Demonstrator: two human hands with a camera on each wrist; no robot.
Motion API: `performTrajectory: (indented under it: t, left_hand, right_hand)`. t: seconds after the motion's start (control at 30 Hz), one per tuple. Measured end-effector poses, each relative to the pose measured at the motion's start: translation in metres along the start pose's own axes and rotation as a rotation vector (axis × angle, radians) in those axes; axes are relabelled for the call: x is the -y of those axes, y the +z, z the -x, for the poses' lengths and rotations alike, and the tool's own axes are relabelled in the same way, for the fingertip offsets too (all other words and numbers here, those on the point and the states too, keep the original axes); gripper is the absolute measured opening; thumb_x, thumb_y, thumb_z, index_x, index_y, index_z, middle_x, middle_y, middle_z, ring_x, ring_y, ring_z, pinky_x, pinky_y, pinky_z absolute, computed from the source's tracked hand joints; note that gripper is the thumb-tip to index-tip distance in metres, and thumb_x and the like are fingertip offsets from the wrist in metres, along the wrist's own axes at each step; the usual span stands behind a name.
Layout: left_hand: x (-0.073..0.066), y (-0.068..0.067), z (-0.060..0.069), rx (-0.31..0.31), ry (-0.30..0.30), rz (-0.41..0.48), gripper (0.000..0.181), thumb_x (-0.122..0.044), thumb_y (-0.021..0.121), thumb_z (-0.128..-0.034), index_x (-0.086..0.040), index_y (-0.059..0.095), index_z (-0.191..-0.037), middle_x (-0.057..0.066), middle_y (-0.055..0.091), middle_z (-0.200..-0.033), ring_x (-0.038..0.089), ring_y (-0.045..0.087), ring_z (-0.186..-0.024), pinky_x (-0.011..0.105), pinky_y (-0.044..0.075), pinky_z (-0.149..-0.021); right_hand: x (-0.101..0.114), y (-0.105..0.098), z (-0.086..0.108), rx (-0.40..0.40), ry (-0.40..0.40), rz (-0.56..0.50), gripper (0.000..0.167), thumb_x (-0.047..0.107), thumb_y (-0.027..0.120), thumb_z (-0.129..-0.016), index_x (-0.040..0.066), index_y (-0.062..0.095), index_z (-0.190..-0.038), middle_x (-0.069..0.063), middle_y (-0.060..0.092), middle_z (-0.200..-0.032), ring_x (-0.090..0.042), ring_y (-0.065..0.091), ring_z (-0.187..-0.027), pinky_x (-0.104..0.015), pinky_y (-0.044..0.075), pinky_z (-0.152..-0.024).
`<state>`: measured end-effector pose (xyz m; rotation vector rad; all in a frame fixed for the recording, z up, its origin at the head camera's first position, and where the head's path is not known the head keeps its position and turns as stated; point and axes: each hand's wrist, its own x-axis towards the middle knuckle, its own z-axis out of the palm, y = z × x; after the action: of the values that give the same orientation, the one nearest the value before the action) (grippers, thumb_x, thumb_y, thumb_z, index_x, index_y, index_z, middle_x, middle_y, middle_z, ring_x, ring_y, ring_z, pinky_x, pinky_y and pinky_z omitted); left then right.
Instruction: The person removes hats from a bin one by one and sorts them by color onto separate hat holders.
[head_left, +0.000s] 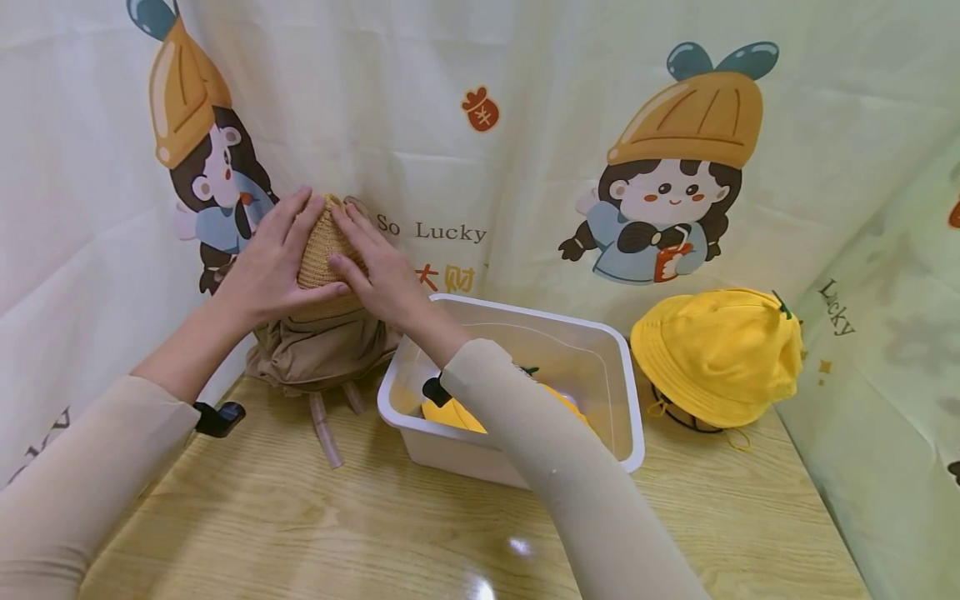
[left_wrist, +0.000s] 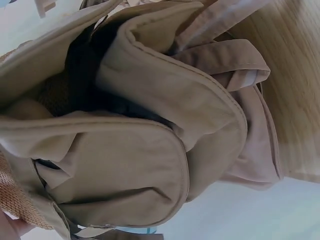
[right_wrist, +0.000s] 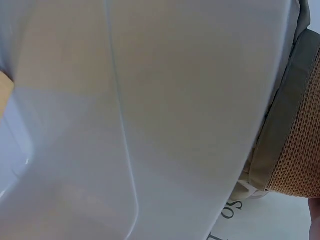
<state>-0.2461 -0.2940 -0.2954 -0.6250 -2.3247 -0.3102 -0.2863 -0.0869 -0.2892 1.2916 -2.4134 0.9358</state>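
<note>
Head view: we are resting left hand (head_left: 268, 265) and right hand (head_left: 386, 271), fingers extended, against the woven piece (head_left: 322, 250) topping the tan backpack (head_left: 324, 352). With even pressure, we are likely avoiding creases.

The head view is bright and fairly sharp, its light soft and diffuse, with 2 white glare spots on the bench (head_left: 375, 533) near the lower edge. The left wrist view is dimmer, and black shadow fills the opening of the backpack (left_wrist: 130, 170). The right wrist view looks greyish and soft, the tub (right_wrist: 195, 110) unevenly shaded.
</note>
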Motion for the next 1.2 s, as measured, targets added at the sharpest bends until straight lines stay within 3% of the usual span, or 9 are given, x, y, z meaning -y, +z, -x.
performTrajectory:
  t: [0.43,0.63,0.93,1.07,1.2]
  left_hand:
    - [0.011,0.013,0.006,-0.027,0.038,-0.013,0.107,-0.086,0.047,-0.0795,-0.017,0.024,-0.158,0.022,0.024,-0.161,0.042,0.022,-0.149,0.061,0.023,-0.117]
    - [0.014,0.019,0.012,-0.065,0.05,-0.027,0.104,-0.085,0.048,-0.079,-0.019,0.028,-0.157,0.021,0.027,-0.16,0.045,0.025,-0.147,0.063,0.026,-0.115]
    - [0.017,0.025,0.019,-0.093,0.051,-0.039,0.1,-0.083,0.05,-0.0797,-0.021,0.031,-0.155,0.02,0.027,-0.16,0.046,0.023,-0.148,0.07,0.029,-0.109]
    - [0.017,0.022,0.017,-0.107,0.047,-0.002,0.099,-0.081,0.053,-0.0794,-0.018,0.033,-0.153,0.021,0.03,-0.158,0.045,0.029,-0.145,0.065,0.028,-0.113]
    - [0.015,0.019,0.013,-0.104,0.018,0.05,0.097,-0.082,0.051,-0.0783,-0.019,0.034,-0.15,0.021,0.029,-0.158,0.045,0.032,-0.142,0.063,0.026,-0.114]
  right_hand:
    - [-0.008,0.01,0.002,0.049,0.032,-0.014,0.063,0.046,0.04,-0.105,0.033,0.013,-0.161,0.009,0.005,-0.168,-0.009,0.015,-0.151,-0.031,0.025,-0.12]
    - [-0.012,0.016,0.004,0.051,0.028,0.003,0.064,0.045,0.042,-0.105,0.032,0.015,-0.161,0.002,0.013,-0.168,-0.011,0.02,-0.151,-0.036,0.031,-0.118]
    - [-0.016,0.021,0.007,0.072,0.028,-0.043,0.065,0.044,0.044,-0.104,0.036,0.014,-0.161,0.001,0.015,-0.168,-0.011,0.017,-0.152,-0.037,0.027,-0.12]
    - [-0.016,0.018,0.001,0.006,0.025,-0.14,0.065,0.044,0.046,-0.104,0.035,0.014,-0.161,0.009,0.021,-0.165,-0.006,0.023,-0.148,-0.031,0.028,-0.118]
    - [-0.016,0.013,-0.01,-0.011,0.12,-0.301,0.058,0.05,0.035,-0.106,0.039,0.017,-0.159,0.018,0.023,-0.162,0.0,0.024,-0.146,-0.028,0.026,-0.118]
